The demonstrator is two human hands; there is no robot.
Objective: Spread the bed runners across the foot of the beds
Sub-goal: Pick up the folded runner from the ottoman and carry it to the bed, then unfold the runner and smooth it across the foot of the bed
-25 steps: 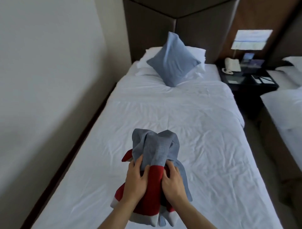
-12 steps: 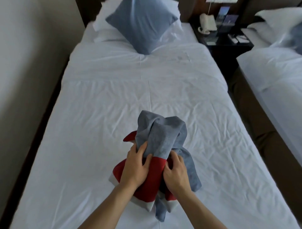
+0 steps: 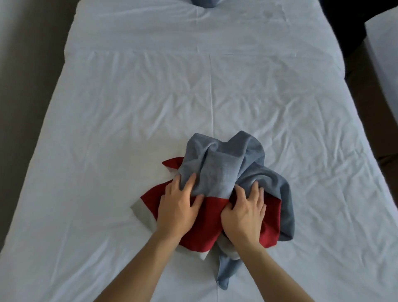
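A bunched bed runner (image 3: 219, 170), blue-grey with a red band and a pale edge, lies in a heap on the white bed (image 3: 107, 129), slightly right of the bed's centre line. My left hand (image 3: 178, 207) lies on its left side, with the fingertips tucked into the grey fold and the thumb at the seam with the red. On the right, my right hand (image 3: 245, 213) digs its fingers into the folds. A blue-grey tail of the runner hangs toward me between my forearms.
The tip of a blue cushion (image 3: 203, 2) shows at the top edge. A second white bed (image 3: 383, 43) stands to the right across a dark, narrow gap (image 3: 353, 32). A wall (image 3: 21, 64) runs close along the bed's left side.
My view has tilted down and closer, so the pillows and nightstand are gone. The runner bundle, held up before, now rests on the bed, with both hands still on it.
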